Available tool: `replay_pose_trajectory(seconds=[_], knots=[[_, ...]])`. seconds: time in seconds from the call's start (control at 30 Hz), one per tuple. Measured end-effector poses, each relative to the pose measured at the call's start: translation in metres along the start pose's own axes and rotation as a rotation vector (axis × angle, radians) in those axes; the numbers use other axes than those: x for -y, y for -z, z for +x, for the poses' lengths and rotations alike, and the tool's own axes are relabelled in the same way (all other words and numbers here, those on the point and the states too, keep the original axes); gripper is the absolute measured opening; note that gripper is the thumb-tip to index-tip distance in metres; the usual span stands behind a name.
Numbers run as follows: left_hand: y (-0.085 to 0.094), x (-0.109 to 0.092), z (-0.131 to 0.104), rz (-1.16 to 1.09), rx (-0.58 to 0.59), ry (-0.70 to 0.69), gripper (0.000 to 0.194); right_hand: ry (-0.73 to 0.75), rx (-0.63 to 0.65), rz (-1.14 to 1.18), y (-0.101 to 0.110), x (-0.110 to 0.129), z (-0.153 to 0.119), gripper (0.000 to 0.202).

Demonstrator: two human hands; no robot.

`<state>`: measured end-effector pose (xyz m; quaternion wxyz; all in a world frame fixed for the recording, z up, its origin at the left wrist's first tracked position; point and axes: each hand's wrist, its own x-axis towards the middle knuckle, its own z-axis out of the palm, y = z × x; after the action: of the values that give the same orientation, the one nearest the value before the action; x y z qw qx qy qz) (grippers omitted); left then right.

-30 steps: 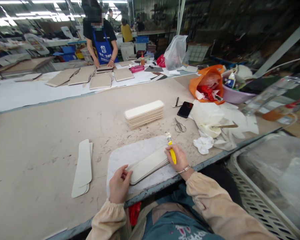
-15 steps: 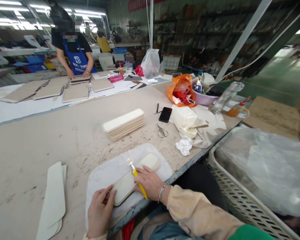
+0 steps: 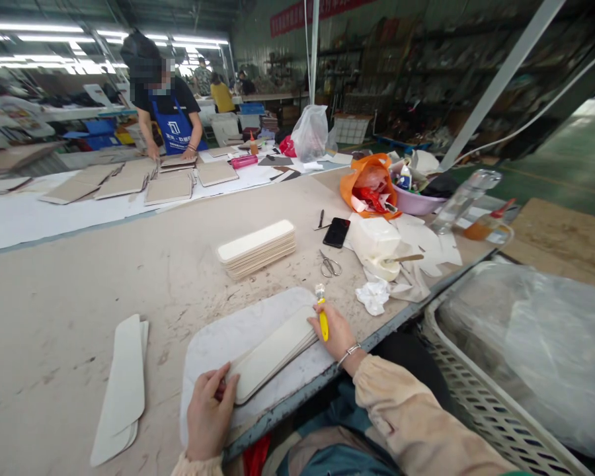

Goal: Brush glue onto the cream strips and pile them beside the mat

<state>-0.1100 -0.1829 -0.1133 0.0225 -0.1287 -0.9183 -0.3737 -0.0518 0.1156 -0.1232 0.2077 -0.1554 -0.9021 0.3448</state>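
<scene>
pale panels with rounded corners were lying in a slightly fanned pile on a white sheet, right by the near edge of the table. the left hand had a narrow grip on their left end, thumb and fingers close together. the right hand was closed around a yellow brush, bristles pointing away from the body, with fingertips at the panels' right end.

off to the left sat a few loose strips, overlapping. beyond the sheet was a neat stack of similar pieces, then scissors and a black phone to its right. crumpled tissue lay near a white tub, and farther out were an orange bag and a purple basin. across the table, a person in a blue apron had both hands on some flat brownish boards.
</scene>
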Motion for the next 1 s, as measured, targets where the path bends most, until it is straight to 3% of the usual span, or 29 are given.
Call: replay_pose_trajectory(seconds=[0.17,0.4,0.6,0.7,0.87,1.0], knots=[[0.000,0.001,-0.001,-0.017,0.004,0.003,0.045,0.103,-0.060,0.083,-0.001,0.004,0.002,0.013],[0.007,-0.002,0.005,0.007,0.082,-0.042,0.038,0.021,-0.104,0.313,0.009,0.029,0.014,0.019],[0.009,-0.001,0.011,0.080,0.135,-0.178,0.029,0.206,-0.028,0.068,0.013,0.029,0.026,0.003],[0.006,0.004,0.007,0.095,0.121,-0.201,0.030,0.205,-0.021,0.069,0.010,0.028,0.022,0.002],[0.017,-0.007,0.008,-0.015,0.110,-0.155,0.043,-0.008,-0.022,0.517,0.023,0.061,0.023,0.025],[0.038,-0.038,0.023,-0.276,0.289,-0.058,0.051,-0.023,0.060,0.868,0.052,0.100,0.042,0.037]])
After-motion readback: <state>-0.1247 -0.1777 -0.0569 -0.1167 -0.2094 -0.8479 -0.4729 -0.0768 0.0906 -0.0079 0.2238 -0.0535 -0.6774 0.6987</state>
